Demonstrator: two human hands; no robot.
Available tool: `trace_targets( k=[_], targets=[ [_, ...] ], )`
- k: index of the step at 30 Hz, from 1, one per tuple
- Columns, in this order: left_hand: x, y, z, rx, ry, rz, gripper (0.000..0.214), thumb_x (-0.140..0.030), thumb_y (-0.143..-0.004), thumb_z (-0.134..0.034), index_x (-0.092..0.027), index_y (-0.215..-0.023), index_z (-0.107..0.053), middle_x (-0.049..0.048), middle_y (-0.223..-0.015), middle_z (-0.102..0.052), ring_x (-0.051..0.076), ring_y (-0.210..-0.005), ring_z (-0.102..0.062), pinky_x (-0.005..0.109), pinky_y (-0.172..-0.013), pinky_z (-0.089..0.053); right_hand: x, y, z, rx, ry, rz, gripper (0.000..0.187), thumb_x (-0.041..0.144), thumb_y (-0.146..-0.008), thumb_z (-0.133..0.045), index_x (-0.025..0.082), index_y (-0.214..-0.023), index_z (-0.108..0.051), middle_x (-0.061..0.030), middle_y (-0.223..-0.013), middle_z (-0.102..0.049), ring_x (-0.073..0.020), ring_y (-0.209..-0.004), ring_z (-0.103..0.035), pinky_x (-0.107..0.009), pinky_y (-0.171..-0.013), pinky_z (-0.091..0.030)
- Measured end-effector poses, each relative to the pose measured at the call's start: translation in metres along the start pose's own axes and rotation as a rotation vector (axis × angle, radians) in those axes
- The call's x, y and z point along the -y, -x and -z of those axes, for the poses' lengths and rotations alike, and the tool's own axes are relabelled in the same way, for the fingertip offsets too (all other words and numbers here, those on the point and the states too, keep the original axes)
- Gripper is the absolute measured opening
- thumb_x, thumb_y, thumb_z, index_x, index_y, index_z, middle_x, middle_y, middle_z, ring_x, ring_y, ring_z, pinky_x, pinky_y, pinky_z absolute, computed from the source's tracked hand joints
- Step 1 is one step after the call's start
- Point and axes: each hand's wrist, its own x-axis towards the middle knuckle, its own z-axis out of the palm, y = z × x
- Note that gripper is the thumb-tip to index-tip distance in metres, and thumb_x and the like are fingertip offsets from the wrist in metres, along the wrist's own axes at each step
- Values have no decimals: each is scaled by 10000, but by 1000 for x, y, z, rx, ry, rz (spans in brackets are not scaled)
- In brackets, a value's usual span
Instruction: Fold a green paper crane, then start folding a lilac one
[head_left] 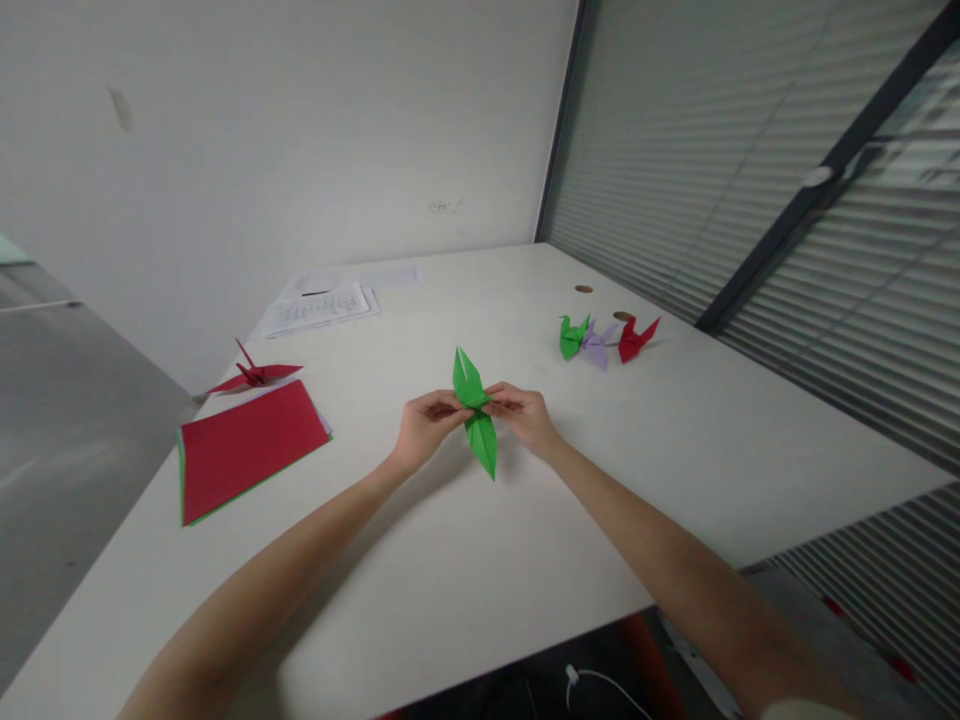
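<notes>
A green origami crane (pixel 482 440) is held a little above the white table, its two pointed wings spread, one away from me and one toward me. My left hand (pixel 427 425) pinches its middle from the left, thumb and fingers closed. From the right, my right hand (pixel 525 415) pinches the opposite side of the middle in the same way. The fingertips hide most of the crane's centre, so its head and tail are hard to make out.
A stack of coloured paper, red on top (pixel 251 450), lies at the left, with a red crane (pixel 256 376) behind it. Printed sheets (pixel 319 310) lie at the back. Green (pixel 573 338), purple (pixel 598 344) and red (pixel 636 340) folded cranes stand right, near the blinds (pixel 675 200).
</notes>
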Motion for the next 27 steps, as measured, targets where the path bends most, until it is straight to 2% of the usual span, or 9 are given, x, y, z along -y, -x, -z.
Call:
trace_targets(
  k=[6,11,14,18,22,27],
  targets=[
    [1,1,-1,-23,-59,18,243,-335,-639,-798,-138,-661,-657,40,-723,-690,147,-670,-643,291,-697,-544,7,4,-14,-124,23,-49,211,402,-649,-776,210,-695,-701,-18,-776,-675,-163,-750,-613,-316,-735,-502],
    [2,1,-2,-31,-52,47,279,-326,-632,-800,-139,-748,-628,37,-748,-689,146,-681,-655,294,-704,-542,4,5,-20,-196,36,-136,313,458,-587,-792,192,-690,-664,-19,-693,-667,-159,-665,-592,-296,-652,-499],
    [0,1,-4,-35,-9,73,395,-302,-628,-804,-156,-918,-578,25,-772,-695,139,-670,-660,281,-676,-541,0,4,-18,-208,67,-149,312,449,-583,-797,187,-661,-648,-13,-652,-646,-151,-622,-574,-289,-613,-481],
    [-4,-1,-3,-59,27,120,597,-298,-637,-793,-184,-1113,-450,-6,-695,-690,142,-616,-659,276,-638,-537,0,4,-17,-167,70,-108,270,422,-618,-781,187,-663,-657,-7,-652,-637,-147,-618,-576,-291,-617,-474],
    [-8,-1,-3,-55,37,125,623,-294,-641,-783,-184,-1138,-423,-7,-683,-693,137,-615,-657,243,-609,-517,5,4,-17,-139,81,-75,249,418,-639,-769,189,-685,-681,-19,-700,-664,-166,-677,-607,-310,-673,-494],
    [-8,-1,-4,-28,31,125,564,-296,-662,-768,-165,-1132,-484,-5,-676,-686,118,-607,-633,215,-579,-490,4,6,-20,-193,104,-118,274,446,-646,-757,190,-667,-665,-22,-655,-669,-173,-642,-610,-311,-636,-503]
  ],
)
